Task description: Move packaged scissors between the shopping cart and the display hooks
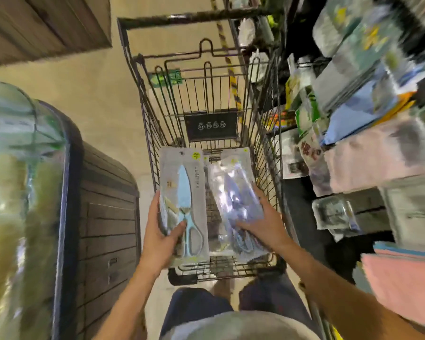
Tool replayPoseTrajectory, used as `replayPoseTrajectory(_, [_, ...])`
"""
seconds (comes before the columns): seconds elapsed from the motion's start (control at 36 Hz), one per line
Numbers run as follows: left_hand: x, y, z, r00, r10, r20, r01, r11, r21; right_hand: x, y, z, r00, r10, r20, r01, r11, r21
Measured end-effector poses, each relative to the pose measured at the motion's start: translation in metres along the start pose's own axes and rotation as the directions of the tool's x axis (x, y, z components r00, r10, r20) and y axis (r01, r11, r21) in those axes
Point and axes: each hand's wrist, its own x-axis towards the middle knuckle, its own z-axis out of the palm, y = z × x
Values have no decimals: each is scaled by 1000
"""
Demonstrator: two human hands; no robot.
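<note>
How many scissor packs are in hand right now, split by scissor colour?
Light blue scissors pack, gripped by the left hand: 1
Purple scissors pack, blurred, under the right hand: 1
Total: 2, both held over the shopping cart.

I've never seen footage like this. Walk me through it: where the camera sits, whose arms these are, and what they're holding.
There is only one picture. It comes from a wide-angle camera worn on a person's head, looking down, so the arms coming up from the bottom edge are that person's own.

Below them is a wire shopping cart. The left hand grips a packaged pair of light-blue scissors, thumb over the front of the pack. The right hand rests spread on a second scissors pack, which is blurred by glare; whether it is gripped is unclear.

On the right are shelves of packaged goods, blurred by motion.
</note>
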Motion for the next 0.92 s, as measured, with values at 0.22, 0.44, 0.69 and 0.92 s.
replayPoseTrajectory(0.22, [-18,46,-19,993,110,44,-111,993,33,-56,-34,-37,989,-1,-146,21,991,134])
replayPoseTrajectory(0.44, [-42,89,2,954,256,157,-257,966,-16,-126,-39,-74,952,-17,-307,108,953,283])
replayPoseTrajectory(0.69, [-106,106,51,884,382,272,-370,924,-94,-220,-28,-117,874,-63,-481,246,912,328])
replayPoseTrajectory(0.92, [-205,109,106,787,451,421,-466,882,-74,-332,22,-138,757,-42,-652,315,898,308])
